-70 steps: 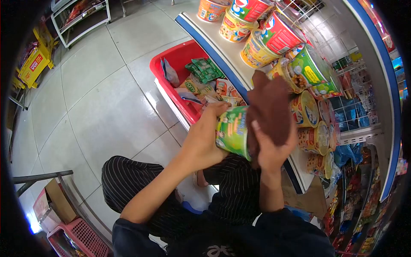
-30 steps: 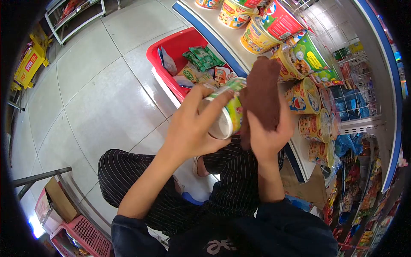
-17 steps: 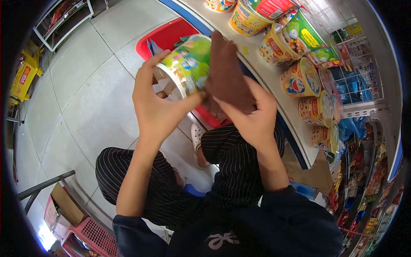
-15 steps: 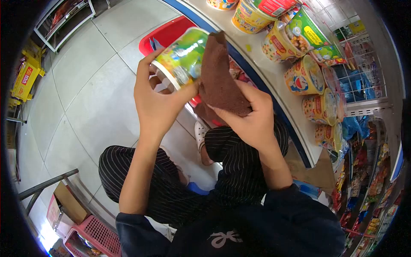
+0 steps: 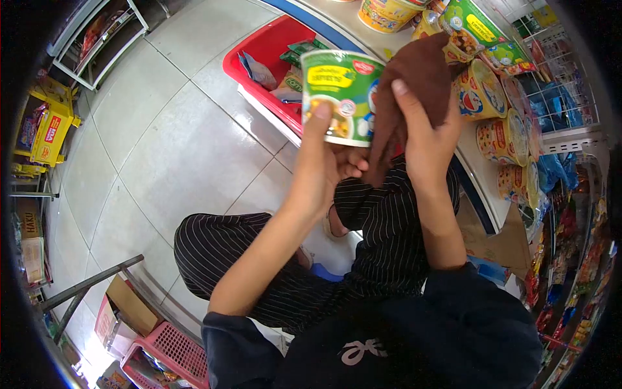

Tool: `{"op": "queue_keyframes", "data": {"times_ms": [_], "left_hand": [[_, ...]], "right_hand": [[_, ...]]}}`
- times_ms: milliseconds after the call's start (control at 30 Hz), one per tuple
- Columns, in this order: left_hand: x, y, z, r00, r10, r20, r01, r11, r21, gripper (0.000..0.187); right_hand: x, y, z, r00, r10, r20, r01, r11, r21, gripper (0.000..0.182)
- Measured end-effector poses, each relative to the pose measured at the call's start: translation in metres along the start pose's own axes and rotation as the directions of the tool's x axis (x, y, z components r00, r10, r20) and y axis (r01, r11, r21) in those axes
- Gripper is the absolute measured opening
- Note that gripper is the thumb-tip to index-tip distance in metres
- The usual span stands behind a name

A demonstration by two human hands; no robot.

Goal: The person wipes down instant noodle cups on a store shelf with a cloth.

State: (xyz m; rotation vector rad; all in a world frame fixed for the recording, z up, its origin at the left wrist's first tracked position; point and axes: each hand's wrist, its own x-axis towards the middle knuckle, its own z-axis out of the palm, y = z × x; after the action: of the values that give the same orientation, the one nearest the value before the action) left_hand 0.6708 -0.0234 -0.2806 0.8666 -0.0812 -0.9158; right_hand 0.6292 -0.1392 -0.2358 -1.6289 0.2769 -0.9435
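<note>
A green and white instant noodle cup (image 5: 343, 97) is held in my left hand (image 5: 317, 159), thumb pressed on its printed front and fingers beneath. The label faces me and the cup stands nearly upright. Against its right side, my right hand (image 5: 427, 136) grips a brown cloth (image 5: 421, 71), the thumb lying over the fabric. Part of the cloth hangs down beside the cup, near the fingers of my left hand. Just behind the cup is a red basket (image 5: 240, 55) with several packets in it.
On the right, a shelf (image 5: 479, 175) carries several noodle cups (image 5: 502, 139) along a wire rack. Snack packets hang farther down. A pink basket (image 5: 172, 353) and a metal rail (image 5: 91, 279) are at the lower left. Yellow boxes (image 5: 48, 136) stand at far left.
The cup has turned from lying tilted to nearly upright, its label now toward me. Both hands and the cloth have shifted right, and the red basket shows more.
</note>
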Motion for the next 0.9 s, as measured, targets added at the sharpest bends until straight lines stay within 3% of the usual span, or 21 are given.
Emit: {"op": "queue_keyframes", "data": {"times_ms": [100,133,167,233,300,367,400,467,500,567,633,667,700,767,800,833,867,900], "left_hand": [[-0.002,-0.007,-0.001,0.999,0.035,0.003,-0.035,0.998,-0.052,0.061],[-0.001,-0.007,-0.003,0.997,0.077,-0.031,-0.079,0.996,-0.046,0.063],[0.002,-0.007,-0.009,0.996,0.074,-0.048,-0.078,0.994,-0.081,0.064],[0.003,0.000,0.005,0.925,0.280,-0.256,-0.327,0.931,-0.165,0.048],[0.009,-0.011,-0.013,0.882,0.346,-0.322,-0.409,0.899,-0.156,0.043],[0.011,-0.011,-0.016,0.833,0.391,-0.392,-0.456,0.886,-0.084,0.044],[0.010,-0.010,-0.022,0.828,0.457,-0.327,-0.446,0.888,0.112,0.049],[-0.001,-0.009,-0.018,0.837,0.501,-0.219,-0.479,0.865,0.150,0.052],[-0.007,-0.010,-0.016,0.839,0.520,-0.159,-0.497,0.852,0.164,0.054],[-0.012,-0.013,-0.017,0.914,0.403,-0.046,-0.396,0.912,0.106,0.062],[-0.010,-0.009,-0.029,0.957,0.279,0.085,-0.289,0.942,0.167,0.078],[-0.012,-0.007,-0.033,0.957,0.274,0.099,-0.287,0.943,0.169,0.082],[-0.014,-0.003,-0.033,0.956,0.272,0.114,-0.289,0.942,0.170,0.086],[-0.015,0.005,-0.040,0.937,0.336,0.092,-0.348,0.917,0.197,0.088],[-0.017,0.023,-0.027,0.924,0.311,0.223,-0.366,0.888,0.279,0.095],[-0.016,0.035,-0.014,0.881,0.368,0.297,-0.456,0.829,0.323,0.089],[-0.013,0.037,-0.008,0.874,0.342,0.344,-0.470,0.774,0.424,0.086],[-0.012,0.037,-0.005,0.871,0.311,0.380,-0.479,0.707,0.521,0.083]], "right_hand": [[-0.006,-0.001,0.007,0.997,0.065,-0.030,-0.063,0.996,0.062,0.033],[-0.012,0.004,0.006,0.997,0.071,0.005,-0.070,0.996,-0.064,0.035],[-0.016,0.010,0.008,0.995,0.022,0.098,-0.009,0.991,-0.131,0.037],[-0.030,0.011,0.014,0.921,0.018,0.390,0.086,0.965,-0.248,0.041],[-0.045,0.014,0.023,0.882,-0.037,0.469,0.158,0.962,-0.223,0.046],[-0.046,0.018,0.023,0.921,-0.111,0.374,0.179,0.972,-0.152,0.047],[-0.043,0.018,0.023,0.951,-0.149,0.272,0.185,0.976,-0.112,0.046],[-0.029,0.016,0.017,0.985,-0.170,0.034,0.172,0.982,-0.081,0.045],[-0.021,0.010,0.016,0.988,-0.078,-0.134,0.091,0.991,0.097,0.043],[-0.008,0.003,0.004,0.970,0.118,-0.214,-0.042,0.944,0.327,0.042],[-0.001,0.000,-0.013,0.988,0.148,-0.050,-0.120,0.924,0.362,0.043],[0.003,-0.003,-0.020,0.987,0.156,0.036,-0.158,0.915,0.371,0.043],[0.005,-0.010,-0.025,0.940,0.295,0.171,-0.339,0.866,0.367,0.049],[0.010,-0.015,-0.032,0.915,0.274,0.296,-0.366,0.873,0.322,0.055],[0.013,-0.016,-0.035,0.923,0.215,0.318,-0.290,0.934,0.210,0.057],[0.013,-0.017,-0.036,0.925,0.165,0.343,-0.209,0.973,0.097,0.059],[0.012,-0.018,-0.030,0.967,0.070,0.243,-0.137,0.953,0.271,0.061],[0.015,-0.017,-0.033,0.972,-0.015,0.235,-0.034,0.978,0.205,0.062]]}}
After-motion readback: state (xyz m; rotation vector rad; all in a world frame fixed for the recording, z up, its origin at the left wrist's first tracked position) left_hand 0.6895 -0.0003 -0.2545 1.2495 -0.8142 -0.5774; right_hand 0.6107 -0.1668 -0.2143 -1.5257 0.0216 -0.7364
